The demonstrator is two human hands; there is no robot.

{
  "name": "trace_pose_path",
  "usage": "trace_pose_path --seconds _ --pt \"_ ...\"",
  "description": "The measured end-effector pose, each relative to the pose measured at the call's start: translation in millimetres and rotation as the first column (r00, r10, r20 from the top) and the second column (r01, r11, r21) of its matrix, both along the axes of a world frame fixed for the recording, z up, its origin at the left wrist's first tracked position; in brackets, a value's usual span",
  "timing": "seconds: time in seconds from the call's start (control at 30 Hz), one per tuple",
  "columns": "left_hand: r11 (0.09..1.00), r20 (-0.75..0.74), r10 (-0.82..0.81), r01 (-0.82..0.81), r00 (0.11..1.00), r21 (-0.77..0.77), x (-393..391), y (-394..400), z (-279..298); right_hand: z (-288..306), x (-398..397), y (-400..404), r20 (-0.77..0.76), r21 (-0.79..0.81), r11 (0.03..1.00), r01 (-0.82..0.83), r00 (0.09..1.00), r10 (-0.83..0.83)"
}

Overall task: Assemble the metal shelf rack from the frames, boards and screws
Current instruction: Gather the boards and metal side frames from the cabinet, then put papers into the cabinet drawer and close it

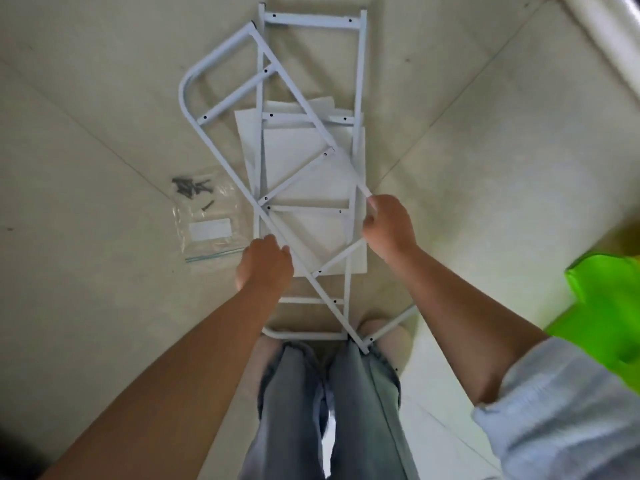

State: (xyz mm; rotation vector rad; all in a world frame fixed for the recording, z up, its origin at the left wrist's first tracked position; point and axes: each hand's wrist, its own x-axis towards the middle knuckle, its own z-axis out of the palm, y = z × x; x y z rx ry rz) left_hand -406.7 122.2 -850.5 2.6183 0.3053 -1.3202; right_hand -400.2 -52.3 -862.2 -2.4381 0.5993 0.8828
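Observation:
I hold a white metal ladder frame (221, 140) tilted above the floor. My left hand (265, 265) grips its left rail and my right hand (389, 228) grips its right rail. Under it a second white frame (360, 81) lies flat on the floor, over a stack of white boards (298, 143). A clear zip bag (211, 216) with several dark screws lies on the floor left of the frames, close to my left hand.
I stand on pale floor tiles with my feet (388, 337) at the near end of the flat frame. A bright green object (609, 299) sits at the right. A white ledge (606, 32) runs along the top right corner.

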Motion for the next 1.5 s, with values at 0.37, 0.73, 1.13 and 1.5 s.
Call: trace_pose_path --seconds 0.37,0.73,1.13,1.5 --pt "0.768 0.33 -0.624 0.635 0.708 0.089 25 -91 220 233 -28 -30 0.302 -0.105 0.994 0.026 0.953 0.007" --pt "0.26 0.534 -0.837 0.944 0.116 0.202 -33 -167 402 400 -155 -65 0.304 -0.229 0.849 0.477 0.863 -0.403" --pt "-0.347 0.677 -0.616 0.91 -0.402 0.226 -256 -234 494 515 -406 -58 0.346 -0.265 0.394 0.88 0.469 -0.813" --pt "-0.607 0.677 -0.475 0.766 -0.563 0.212 -485 -266 553 573 -626 -36 0.407 -0.219 0.073 0.973 0.159 -0.899"
